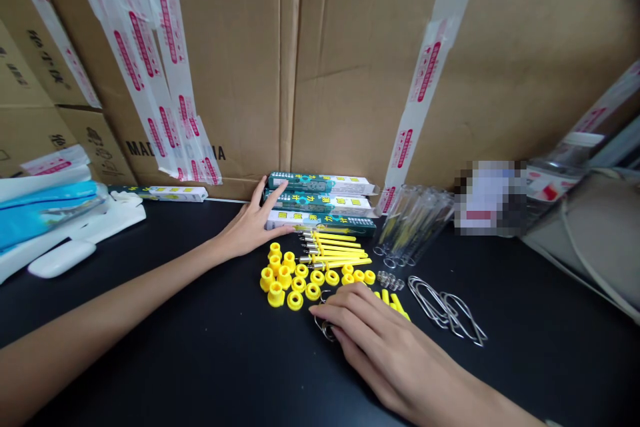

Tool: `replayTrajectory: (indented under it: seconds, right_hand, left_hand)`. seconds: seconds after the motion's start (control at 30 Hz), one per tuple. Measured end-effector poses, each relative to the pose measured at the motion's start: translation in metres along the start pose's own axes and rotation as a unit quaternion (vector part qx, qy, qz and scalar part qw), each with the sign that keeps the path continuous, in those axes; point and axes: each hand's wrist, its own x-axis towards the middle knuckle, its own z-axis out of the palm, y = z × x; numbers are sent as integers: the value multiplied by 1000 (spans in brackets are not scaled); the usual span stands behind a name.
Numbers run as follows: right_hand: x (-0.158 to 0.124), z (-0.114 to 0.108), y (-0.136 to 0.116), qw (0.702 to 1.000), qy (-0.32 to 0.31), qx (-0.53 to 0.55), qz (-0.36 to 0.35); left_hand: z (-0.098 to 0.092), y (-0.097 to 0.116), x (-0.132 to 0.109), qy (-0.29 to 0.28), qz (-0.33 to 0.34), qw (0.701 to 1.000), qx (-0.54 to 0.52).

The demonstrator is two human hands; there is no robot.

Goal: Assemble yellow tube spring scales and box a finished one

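Printed cartons [325, 203], three, rowed at rear of table [185, 347]; left hand [250, 223] against them, fingers spread. Small wire hooks [326, 329], count obscured by right hand [377, 330], fingers curled, grip cannot be told. Yellow flanged collars [284, 283], six.

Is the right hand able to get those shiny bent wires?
Probably yes: the bent wires lie uncovered just beside the right hand, though its fingers seem busy with small metal pieces.

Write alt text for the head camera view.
A person's right grip is at small metal pieces beside yellow parts on a black table; the left grip rests against printed boxes. Clear tubes and bent wires are farther right.
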Motion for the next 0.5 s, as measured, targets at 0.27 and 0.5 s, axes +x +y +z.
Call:
replayTrajectory:
  seconds: [0.27, 0.5]
  right_hand:
    - [1, -1, 0, 1000, -8, 3, -1]
    - [0, 0, 0, 1000, -12, 12, 6]
  left_hand:
    - [-3, 5, 0, 35, -12, 999, 40]
    - [-6, 10, -1, 46, -24, 996, 75]
